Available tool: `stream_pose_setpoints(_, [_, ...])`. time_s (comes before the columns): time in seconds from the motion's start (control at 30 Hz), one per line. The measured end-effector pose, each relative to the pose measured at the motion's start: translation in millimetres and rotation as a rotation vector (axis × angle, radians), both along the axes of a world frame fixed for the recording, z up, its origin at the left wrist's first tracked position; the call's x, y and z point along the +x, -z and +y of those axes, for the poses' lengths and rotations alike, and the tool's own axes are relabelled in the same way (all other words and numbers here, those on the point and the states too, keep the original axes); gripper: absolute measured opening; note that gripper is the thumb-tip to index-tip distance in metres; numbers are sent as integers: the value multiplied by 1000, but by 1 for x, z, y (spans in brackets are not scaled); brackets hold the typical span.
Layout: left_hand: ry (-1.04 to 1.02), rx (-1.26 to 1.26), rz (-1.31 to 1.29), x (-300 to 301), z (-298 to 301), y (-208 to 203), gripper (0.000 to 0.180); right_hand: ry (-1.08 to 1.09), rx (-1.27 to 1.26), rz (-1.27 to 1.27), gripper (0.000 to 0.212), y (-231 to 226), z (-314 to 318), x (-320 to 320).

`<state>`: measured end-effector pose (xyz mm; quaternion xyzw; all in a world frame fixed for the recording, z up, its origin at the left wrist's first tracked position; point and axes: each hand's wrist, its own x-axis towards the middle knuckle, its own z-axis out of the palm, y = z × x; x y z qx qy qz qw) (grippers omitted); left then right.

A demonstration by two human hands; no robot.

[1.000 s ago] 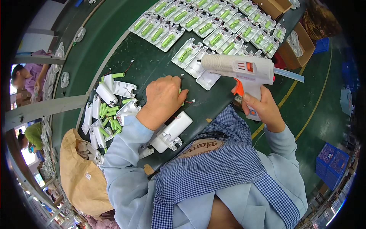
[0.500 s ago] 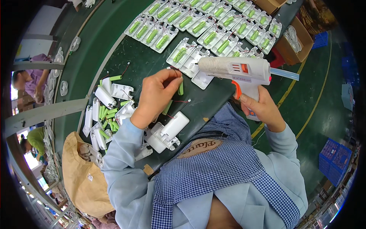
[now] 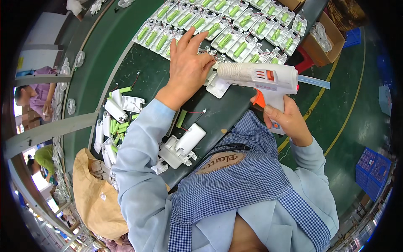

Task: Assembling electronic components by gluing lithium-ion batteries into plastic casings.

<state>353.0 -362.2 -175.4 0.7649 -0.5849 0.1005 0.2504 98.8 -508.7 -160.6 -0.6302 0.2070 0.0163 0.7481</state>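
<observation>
head view: glue gun [image 3: 273,78] gripped in right hand [image 3: 290,121]

Desk [image 3: 228,107]: was evenly lit, shadows faint
White casings [image 3: 191,136]: showed bright and fairly sharp
Left-side gap [image 3: 38,181]: glared blown-out white
Outer edges: bowed straight lines, fading to black

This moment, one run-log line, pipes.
right hand: grips glue gun | left hand: at white casings, grasp unclear | nearby: green cells
</observation>
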Motion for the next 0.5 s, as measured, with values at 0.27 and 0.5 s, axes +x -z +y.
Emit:
stream_pose_setpoints(0.27, [-84, 76, -66, -3, -5, 9, 8, 29, 46, -26, 41, -2, 3, 0])
stream_pose_setpoints(0.5, [-59, -116, -49, -5, 20, -22, 11, 42, 49, -40, 40, 8, 3, 1])
